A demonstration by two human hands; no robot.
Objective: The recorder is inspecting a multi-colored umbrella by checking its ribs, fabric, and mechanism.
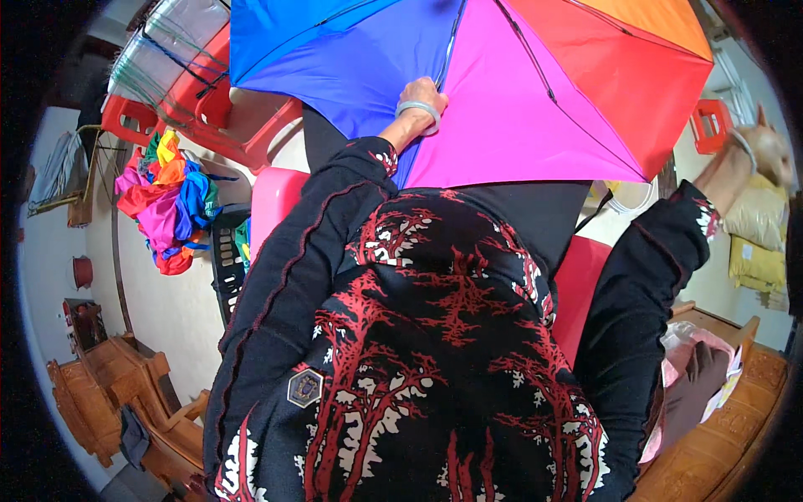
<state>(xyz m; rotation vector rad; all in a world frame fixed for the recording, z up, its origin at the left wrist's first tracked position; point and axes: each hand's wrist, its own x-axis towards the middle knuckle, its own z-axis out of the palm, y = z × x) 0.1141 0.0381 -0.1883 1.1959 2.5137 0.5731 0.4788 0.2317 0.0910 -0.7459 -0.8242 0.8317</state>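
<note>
An open umbrella (pixel 519 75) with blue, purple, magenta, red and orange panels spreads across the top of the view, above my lap. My left hand (pixel 424 94), a grey bangle on its wrist, rests with curled fingers on the canopy where the purple and magenta panels meet. It seems to grip the fabric there. My right hand (pixel 765 151) reaches out to the far right, past the red panel's edge and clear of the umbrella. It is blurred, so I cannot make out its fingers. Both arms are in black sleeves.
A heap of coloured umbrella cloth (pixel 167 201) lies on the left by a black crate (pixel 224 268). Red plastic stools (pixel 209 113) stand behind it and another red stool (pixel 711 121) is at the right. Carved wooden furniture (pixel 109 393) sits lower left, a wooden bench (pixel 719 456) lower right, yellow sacks (pixel 757 251) beyond.
</note>
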